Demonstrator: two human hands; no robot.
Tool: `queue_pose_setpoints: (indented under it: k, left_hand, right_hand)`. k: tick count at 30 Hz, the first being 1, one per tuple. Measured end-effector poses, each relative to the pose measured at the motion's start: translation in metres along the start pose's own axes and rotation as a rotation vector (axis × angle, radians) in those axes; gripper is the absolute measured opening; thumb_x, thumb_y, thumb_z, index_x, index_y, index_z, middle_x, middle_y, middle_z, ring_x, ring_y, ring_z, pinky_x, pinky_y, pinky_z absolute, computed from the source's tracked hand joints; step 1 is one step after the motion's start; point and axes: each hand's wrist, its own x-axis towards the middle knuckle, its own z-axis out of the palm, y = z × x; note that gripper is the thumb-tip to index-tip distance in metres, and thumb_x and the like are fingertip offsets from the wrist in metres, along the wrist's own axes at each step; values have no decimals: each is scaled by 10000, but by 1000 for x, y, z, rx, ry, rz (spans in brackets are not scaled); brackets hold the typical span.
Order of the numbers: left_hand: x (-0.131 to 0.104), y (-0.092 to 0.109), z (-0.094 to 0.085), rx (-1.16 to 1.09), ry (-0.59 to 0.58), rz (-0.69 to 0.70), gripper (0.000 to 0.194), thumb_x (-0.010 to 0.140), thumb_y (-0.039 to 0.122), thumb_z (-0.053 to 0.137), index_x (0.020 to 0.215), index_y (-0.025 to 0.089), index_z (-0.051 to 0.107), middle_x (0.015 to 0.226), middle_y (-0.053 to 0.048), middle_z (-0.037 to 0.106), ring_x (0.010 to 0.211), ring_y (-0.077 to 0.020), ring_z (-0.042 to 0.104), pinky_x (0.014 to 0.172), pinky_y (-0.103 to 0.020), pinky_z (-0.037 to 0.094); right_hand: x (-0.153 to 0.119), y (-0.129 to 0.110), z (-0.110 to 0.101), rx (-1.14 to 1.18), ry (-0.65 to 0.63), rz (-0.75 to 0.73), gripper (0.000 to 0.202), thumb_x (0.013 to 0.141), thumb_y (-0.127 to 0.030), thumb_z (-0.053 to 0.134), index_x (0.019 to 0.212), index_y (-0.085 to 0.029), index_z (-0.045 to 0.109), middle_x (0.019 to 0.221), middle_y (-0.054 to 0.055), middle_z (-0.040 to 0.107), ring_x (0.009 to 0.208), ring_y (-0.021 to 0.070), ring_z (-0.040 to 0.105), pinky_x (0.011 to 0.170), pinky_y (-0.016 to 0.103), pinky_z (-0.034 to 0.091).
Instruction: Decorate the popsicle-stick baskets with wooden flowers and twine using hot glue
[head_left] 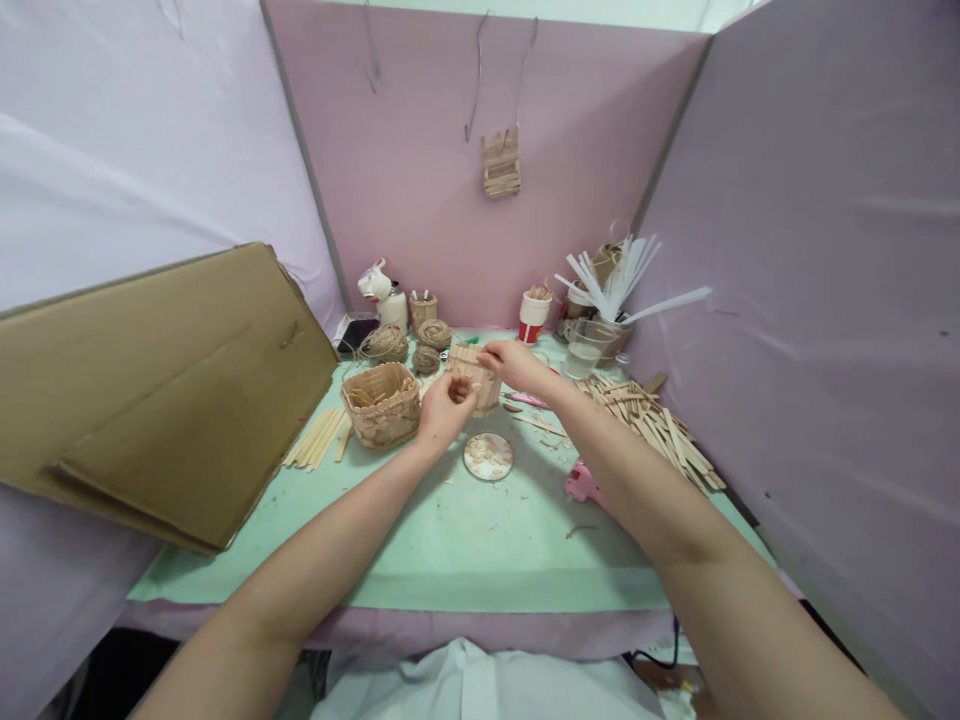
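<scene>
Two bare forearms reach over a green table, cut off at the bottom edge.

The left hand point(444, 408) is curled, fingertips pinched on something too small to make out, just beside a small stick box point(474, 375). The right hand point(513, 362) grips the box's top edge and covers part of it. The box stands mid-table, between a woven basket point(382, 404) and a pile of flat sticks point(651, 418). A round dish point(488, 456) lies near the left wrist. A pink tool point(581, 485) is half hidden behind the right arm.

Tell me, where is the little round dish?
The round dish sits on the green mat, middle of the head view, just below the left hand.
</scene>
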Motion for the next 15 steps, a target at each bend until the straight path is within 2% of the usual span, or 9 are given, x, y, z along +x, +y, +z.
queue_pose_setpoints:
  k: [3, 6, 9, 15]
  left_hand:
    - [-3, -1, -2, 74, 16, 185, 184, 744, 214, 599, 921, 168, 591, 795, -23, 587, 694, -128, 542, 629, -239, 443]
    - [-4, -3, -2, 155, 21, 313, 132, 774, 182, 571, 904, 173, 587, 821, -33, 568, 727, -137, 533, 650, -249, 442]
    - [-4, -3, -1, 186, 26, 368, 97, 788, 166, 560, 881, 174, 586, 818, -29, 560, 735, -138, 527, 667, -254, 440]
    - [-2, -4, 2, 185, 13, 391, 86, 791, 140, 553, 851, 177, 602, 831, -30, 568, 729, -135, 524, 677, -258, 445]
  right_hand:
    - [0, 0, 1, -7, 5, -13, 282, 871, -269, 425, 629, -149, 504, 561, -39, 431, 582, 92, 337, 569, 243, 195]
    - [0, 1, 2, -11, 7, -15, 286, 871, -275, 428, 631, -146, 517, 561, -38, 431, 584, 94, 329, 570, 245, 194]
    - [1, 2, 2, -8, -4, -9, 288, 870, -274, 422, 633, -145, 523, 562, -38, 434, 581, 95, 324, 569, 248, 195]
    - [0, 4, 3, 10, -6, -13, 273, 868, -262, 410, 641, -149, 512, 564, -40, 433, 567, 91, 333, 566, 249, 197]
